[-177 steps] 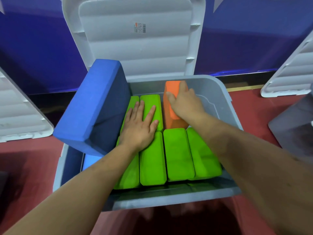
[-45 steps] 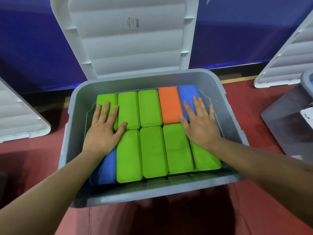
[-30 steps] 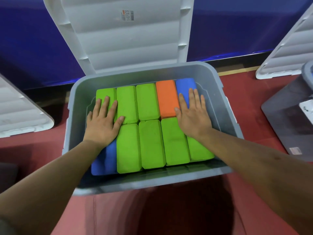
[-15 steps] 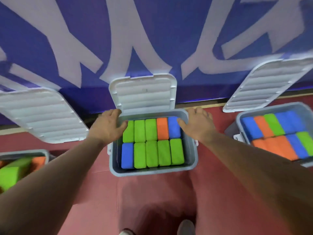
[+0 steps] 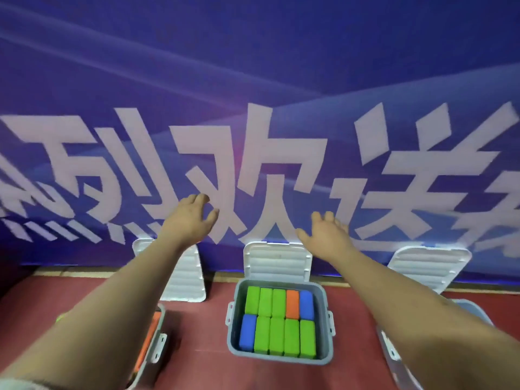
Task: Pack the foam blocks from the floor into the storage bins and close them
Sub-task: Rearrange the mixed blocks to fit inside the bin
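Foam blocks (image 5: 277, 322) fill the bin (image 5: 231, 333), lid (image 5: 277, 261) up. Left grip (image 5: 188, 220) and right grip (image 5: 326, 237): wide, empty. Lid corners need lowering together.

Blue banner (image 5: 253, 52) fills my view behind and above left fingers (image 5: 197, 199) and right fingers (image 5: 319, 226). Big white characters (image 5: 281, 153) run across it in one row, motion-blurred on my feed. One character sits between two sets of fingers; its strokes pass behind left fingertips. Pale curved streaks (image 5: 84, 43) high above left fingers. Faint pink glow (image 5: 239, 156) above gap between fingers. Brown skirting strip (image 5: 84, 273) below fingers, at banner foot. Red floor (image 5: 197, 361) well below fingers, nearer me.
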Motion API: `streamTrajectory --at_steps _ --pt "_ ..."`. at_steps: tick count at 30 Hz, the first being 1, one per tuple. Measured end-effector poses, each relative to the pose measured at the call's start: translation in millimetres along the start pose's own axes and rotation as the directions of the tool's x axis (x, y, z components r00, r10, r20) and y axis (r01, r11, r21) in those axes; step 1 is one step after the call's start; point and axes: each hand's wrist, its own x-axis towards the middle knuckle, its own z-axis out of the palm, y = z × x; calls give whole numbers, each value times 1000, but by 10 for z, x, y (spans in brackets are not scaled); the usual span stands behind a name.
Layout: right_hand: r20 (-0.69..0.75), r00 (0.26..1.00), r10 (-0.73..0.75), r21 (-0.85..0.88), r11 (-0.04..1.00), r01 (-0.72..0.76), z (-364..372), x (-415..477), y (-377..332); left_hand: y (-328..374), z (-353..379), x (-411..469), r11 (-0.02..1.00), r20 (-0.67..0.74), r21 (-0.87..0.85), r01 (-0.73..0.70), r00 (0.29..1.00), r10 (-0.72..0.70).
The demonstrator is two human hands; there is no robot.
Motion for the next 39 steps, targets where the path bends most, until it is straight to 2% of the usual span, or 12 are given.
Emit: streamTrajectory --at_steps 5,10,16,21,25,30,39 --pt "-31 997 -74 7 997 74 -446 -370 -1092 -775 -986 -685 993 -116 -111 36 992 -49" --pt "-100 976 -193 36 980 197 -459 -876 -2532 -2119 -1936 -1611 994 -236 -27 104 966 -107" --pt "-106 957 -269 94 956 279 -30 -1476 -4023 -3636 -2747 -2580 975 -257 26 223 944 -209" --pt "-92 937 -337 63 937 343 153 -1735 -4827 -4289 -2933 -2913 970 -217 -12 245 946 -241" --pt "-85 927 -365 49 928 369 221 -1691 -5259 -4684 -2846 -2826 969 -204 -50 242 947 -247" --pt "-64 854 -516 -154 851 502 452 -1370 -5723 -5231 -2723 -2434 970 -183 -56 237 953 -243" --pt "28 839 -543 -105 833 543 1131 -453 -7008 -6376 -2539 -1743 961 -171 -66 270 945 -278"
